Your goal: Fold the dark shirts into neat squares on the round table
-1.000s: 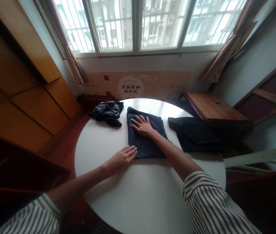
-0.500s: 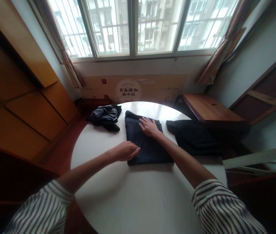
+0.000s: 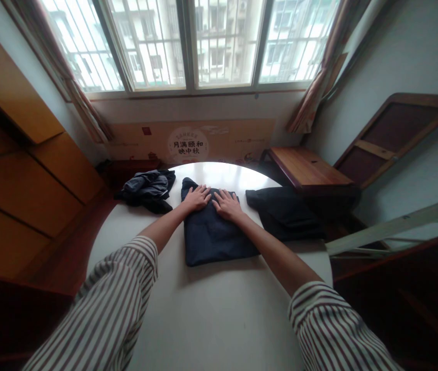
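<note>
A dark navy folded garment (image 3: pixel 219 239) lies in front of me on a round white table (image 3: pixel 219 309); its exact kind I cannot tell. My left hand (image 3: pixel 198 198) rests flat on its far left part, fingers spread. Beside it, my right hand (image 3: pixel 227 204) also presses flat on the cloth, fingers stretched out. Both hands touch the fabric without gripping it. To the right lies another folded black garment (image 3: pixel 286 214). A crumpled heap of black and grey clothes (image 3: pixel 147 188) sits at the far left of the table.
Beyond the table stands a small wooden desk (image 3: pixel 307 165) at the back right. A pale bar (image 3: pixel 397 221) runs beside the table's right edge. Wooden cabinets (image 3: pixel 41 180) line the left side. A barred window (image 3: pixel 188 46) is ahead.
My left hand has moved from the garment's near left edge to its far part and opened from a closed shape. My right hand stays flat on the cloth. The view has shifted to the right.
</note>
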Tool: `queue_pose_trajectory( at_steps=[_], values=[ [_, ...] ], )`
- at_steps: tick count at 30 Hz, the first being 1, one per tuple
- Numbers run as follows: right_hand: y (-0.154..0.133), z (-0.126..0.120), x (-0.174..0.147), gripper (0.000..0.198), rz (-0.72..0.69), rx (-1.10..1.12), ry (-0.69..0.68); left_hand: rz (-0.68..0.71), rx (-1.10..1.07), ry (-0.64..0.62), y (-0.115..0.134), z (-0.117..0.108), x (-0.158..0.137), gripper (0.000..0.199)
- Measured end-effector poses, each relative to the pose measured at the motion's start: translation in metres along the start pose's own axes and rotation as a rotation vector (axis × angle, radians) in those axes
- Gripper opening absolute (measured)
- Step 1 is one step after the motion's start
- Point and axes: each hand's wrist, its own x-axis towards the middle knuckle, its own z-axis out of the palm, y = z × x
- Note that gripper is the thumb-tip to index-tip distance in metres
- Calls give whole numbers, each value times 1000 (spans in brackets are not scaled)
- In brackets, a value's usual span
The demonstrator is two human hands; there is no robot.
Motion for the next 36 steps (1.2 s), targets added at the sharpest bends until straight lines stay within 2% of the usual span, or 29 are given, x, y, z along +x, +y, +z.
queue_pose_trajectory(
  at_steps=[4, 9, 13, 17, 19, 22, 24, 25, 27, 29, 32, 36],
  values=[
    [1, -1, -33, 62, -95, -19, -11, -3, -16, 3, -2, 3, 1, 59],
    [12, 0, -107, 56, -211, -3, 13, 0, -23, 16, -3, 7, 3, 59],
    [16, 2, -159, 59, -249, 42, 15, 3, -31, 7, -5, 9, 4, 60],
    [14, -2, -178, 61, -235, 90, 6, 4, -50, -20, 0, 1, 4, 58],
    [14, -10, -173, 59, -226, 154, 16, -9, -71, 55, 5, -7, -1, 56],
    [20, -24, -150, 46, -158, 326, 145, -122, -144, 357, 11, -21, -21, 49],
    [27, -31, -128, 41, -21, 443, 235, -237, -215, 532, 8, -25, -43, 46],
    [31, -33, -116, 42, 84, 513, 239, -304, -266, 575, 5, -26, -55, 47],
    [38, -36, -92, 51, 311, 665, 178, -461, -448, 553, -4, -24, -79, 55],
    [43, -36, -70, 53, 467, 796, 97, -614, -769, 432, -13, -20, -96, 66],
    [46, -37, -47, 43, 526, 883, 34, -703, -1154, 259, -19, -16, -105, 68],
    [45, -40, -34, 40, 552, 983, -45, -667, -1249, 178, -10, -14, -97, 37]
  ],
)
